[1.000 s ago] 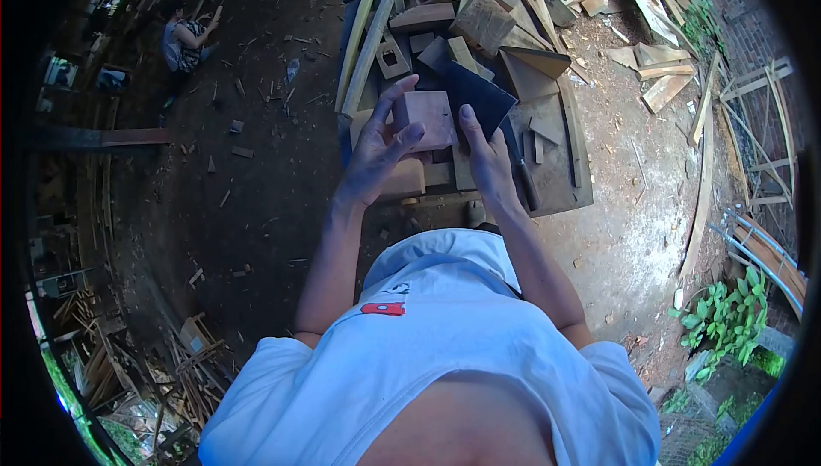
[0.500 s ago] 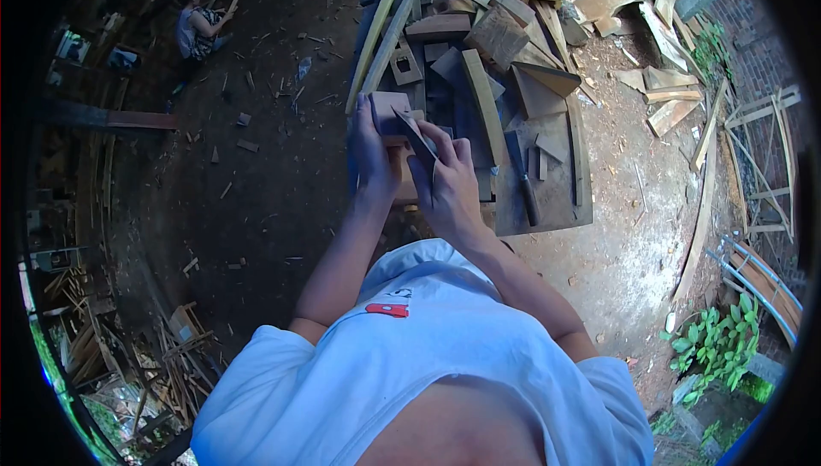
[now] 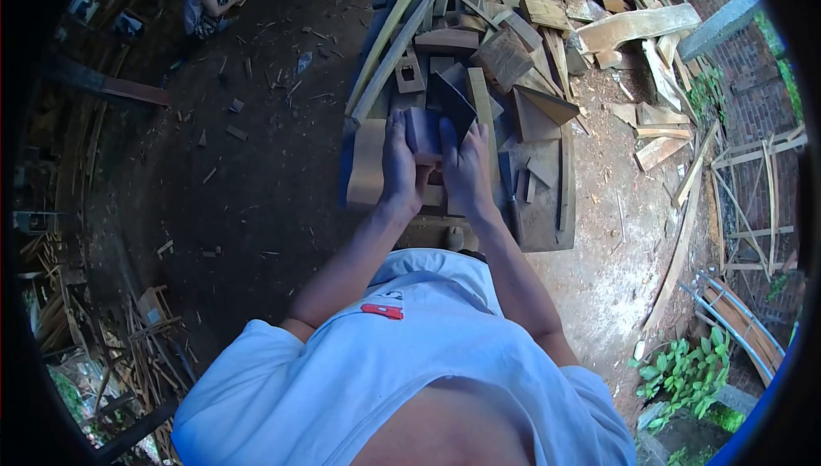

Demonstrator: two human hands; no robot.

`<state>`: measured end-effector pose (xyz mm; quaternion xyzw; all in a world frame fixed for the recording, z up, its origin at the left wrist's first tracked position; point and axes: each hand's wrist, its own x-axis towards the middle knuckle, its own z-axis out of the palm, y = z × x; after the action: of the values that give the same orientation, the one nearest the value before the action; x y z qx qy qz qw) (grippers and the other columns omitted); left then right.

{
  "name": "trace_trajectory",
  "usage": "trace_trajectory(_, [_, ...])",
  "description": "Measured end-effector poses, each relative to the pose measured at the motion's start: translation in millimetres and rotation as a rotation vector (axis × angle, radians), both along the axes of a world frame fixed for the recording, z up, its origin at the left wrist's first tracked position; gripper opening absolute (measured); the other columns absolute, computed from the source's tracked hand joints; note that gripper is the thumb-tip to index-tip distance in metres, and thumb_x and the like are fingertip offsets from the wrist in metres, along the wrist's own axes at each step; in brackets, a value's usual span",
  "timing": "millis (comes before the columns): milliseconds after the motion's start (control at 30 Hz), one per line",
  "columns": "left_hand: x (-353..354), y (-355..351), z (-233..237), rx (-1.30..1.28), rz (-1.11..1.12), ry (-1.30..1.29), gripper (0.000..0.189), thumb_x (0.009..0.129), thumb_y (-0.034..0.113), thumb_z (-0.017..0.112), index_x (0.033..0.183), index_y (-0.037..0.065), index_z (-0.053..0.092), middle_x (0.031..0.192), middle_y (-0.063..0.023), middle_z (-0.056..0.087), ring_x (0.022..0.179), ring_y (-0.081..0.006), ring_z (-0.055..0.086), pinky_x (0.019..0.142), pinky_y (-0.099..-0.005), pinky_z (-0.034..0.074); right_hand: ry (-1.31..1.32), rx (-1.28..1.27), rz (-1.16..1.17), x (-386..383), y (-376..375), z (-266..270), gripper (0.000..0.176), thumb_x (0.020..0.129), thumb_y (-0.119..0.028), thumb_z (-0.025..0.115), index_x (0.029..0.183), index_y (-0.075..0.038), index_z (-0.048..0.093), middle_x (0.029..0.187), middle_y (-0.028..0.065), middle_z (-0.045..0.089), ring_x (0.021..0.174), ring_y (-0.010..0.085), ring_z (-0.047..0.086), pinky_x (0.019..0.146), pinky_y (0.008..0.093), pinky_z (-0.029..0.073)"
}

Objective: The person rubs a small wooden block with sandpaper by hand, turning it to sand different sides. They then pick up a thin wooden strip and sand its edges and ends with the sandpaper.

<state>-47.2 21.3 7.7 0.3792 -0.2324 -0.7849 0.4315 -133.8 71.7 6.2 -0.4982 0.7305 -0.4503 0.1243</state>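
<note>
A wooden block (image 3: pixel 422 130) is held up over the workbench (image 3: pixel 547 231). My left hand (image 3: pixel 399 162) is closed around the block's left side, with the fingers partly hidden. Against its right side lies the thumb of my right hand (image 3: pixel 466 167), which grips a dark thin sheet that looks like sandpaper (image 3: pixel 455 103). The sheet tilts up beyond the fingers, its flat face showing. Just right of my right hand, a tool with a flat blade and dark handle (image 3: pixel 515 218) lies on the bench.
Offcuts cover the far bench, among them a block with a square hole (image 3: pixel 409 74) and a long pale strip (image 3: pixel 389 34). More scrap wood (image 3: pixel 637 28) is heaped behind at right. Another person (image 3: pixel 205 8) sits far left. A leafy plant (image 3: pixel 684 372) grows at lower right.
The dark sheet has turned from nearly edge-on over the block to flat-faced at its right. My right thumb now presses the block's side. The view has shifted a little.
</note>
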Motion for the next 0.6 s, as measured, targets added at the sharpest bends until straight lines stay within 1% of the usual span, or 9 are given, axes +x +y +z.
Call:
trace_trajectory(167, [11.9,-29.1,-26.3,-0.086,-0.118,0.056,0.033,0.099,0.045,0.036,0.112,0.016,0.046,0.107,-0.0017,0.055,0.096,-0.0115,0.058,0.072,-0.0289,0.053,0.151,-0.100,0.079,27.3,19.8,9.1,0.027,0.094,-0.018,0.050,0.115,-0.005,0.059,0.123,0.0098,0.053,0.087,0.0306,0.045,0.083,0.0358,0.040])
trace_trajectory(267, [8.4,-5.2,-19.6,-0.086,-0.114,-0.038,0.032,0.099,0.044,0.036,0.111,0.016,0.047,0.105,-0.0015,0.057,0.096,-0.0115,0.059,0.072,-0.0290,0.052,0.026,-0.078,0.053,8.1,6.0,-1.0,0.026,0.094,-0.018,0.050,0.114,-0.005,0.060,0.124,0.0094,0.053,0.086,0.0301,0.043,0.084,0.0352,0.040])
trace_trajectory(300, [4.8,6.9,-10.1,0.056,-0.100,0.009,0.037,0.099,0.042,0.038,0.116,0.012,0.052,0.108,-0.0032,0.059,0.100,-0.0117,0.059,0.085,-0.0299,0.049,0.010,0.066,0.033,-0.8,-2.8,5.6,0.025,0.094,-0.017,0.050,0.113,-0.004,0.060,0.124,0.0093,0.053,0.086,0.0301,0.042,0.085,0.0358,0.039])
trace_trajectory(333, [7.0,5.7,-13.5,0.057,-0.100,0.007,0.037,0.099,0.042,0.038,0.116,0.012,0.052,0.108,-0.0032,0.059,0.100,-0.0117,0.059,0.085,-0.0299,0.049,0.008,0.067,0.033,3.1,-0.6,4.8,0.025,0.094,-0.017,0.050,0.113,-0.004,0.060,0.124,0.0093,0.053,0.086,0.0301,0.042,0.085,0.0358,0.039])
trace_trajectory(400, [9.7,-11.7,-30.2,-0.019,-0.135,0.060,0.037,0.100,0.042,0.037,0.116,0.012,0.052,0.109,-0.0030,0.059,0.101,-0.0116,0.059,0.087,-0.0303,0.048,0.005,-0.106,0.105,13.6,3.6,4.9,0.025,0.094,-0.017,0.049,0.113,-0.003,0.059,0.120,0.0111,0.054,0.086,0.0307,0.041,0.086,0.0370,0.038])
trace_trajectory(433, [17.4,-25.1,-38.4,-0.163,-0.263,0.209,0.038,0.100,0.043,0.037,0.115,0.011,0.052,0.107,-0.0030,0.060,0.101,-0.0120,0.059,0.088,-0.0303,0.048,-0.011,-0.106,0.156,23.4,9.8,3.1,0.026,0.095,-0.018,0.048,0.113,-0.003,0.059,0.116,0.0129,0.055,0.086,0.0313,0.041,0.087,0.0378,0.038])
trace_trajectory(533, [13.0,-22.8,-34.0,-0.066,-0.149,0.147,0.039,0.100,0.043,0.036,0.113,0.011,0.053,0.103,-0.0035,0.061,0.098,-0.0141,0.060,0.087,-0.0309,0.049,-0.091,-0.150,0.077,23.2,2.0,-2.1,0.026,0.095,-0.020,0.047,0.113,-0.004,0.058,0.114,0.0140,0.055,0.086,0.0309,0.040,0.086,0.0382,0.038])
trace_trajectory(567, [10.7,-15.9,-25.1,0.064,-0.145,0.032,0.041,0.099,0.046,0.038,0.112,0.011,0.054,0.099,-0.0039,0.062,0.093,-0.0160,0.062,0.082,-0.0340,0.051,-0.079,-0.128,0.041,11.2,-6.6,-2.6,0.027,0.095,-0.020,0.048,0.113,-0.003,0.057,0.107,0.0138,0.057,0.087,0.0309,0.040,0.086,0.0378,0.037])
trace_trajectory(600, [14.4,-11.0,-20.2,0.071,-0.149,0.025,0.041,0.099,0.046,0.038,0.112,0.011,0.054,0.099,-0.0039,0.062,0.093,-0.0160,0.062,0.082,-0.0340,0.051,-0.097,-0.093,-0.005,-2.3,-14.8,-4.1,0.030,0.097,-0.025,0.047,0.113,-0.001,0.056,0.097,0.0111,0.060,0.086,0.0244,0.044,0.082,0.0356,0.038])
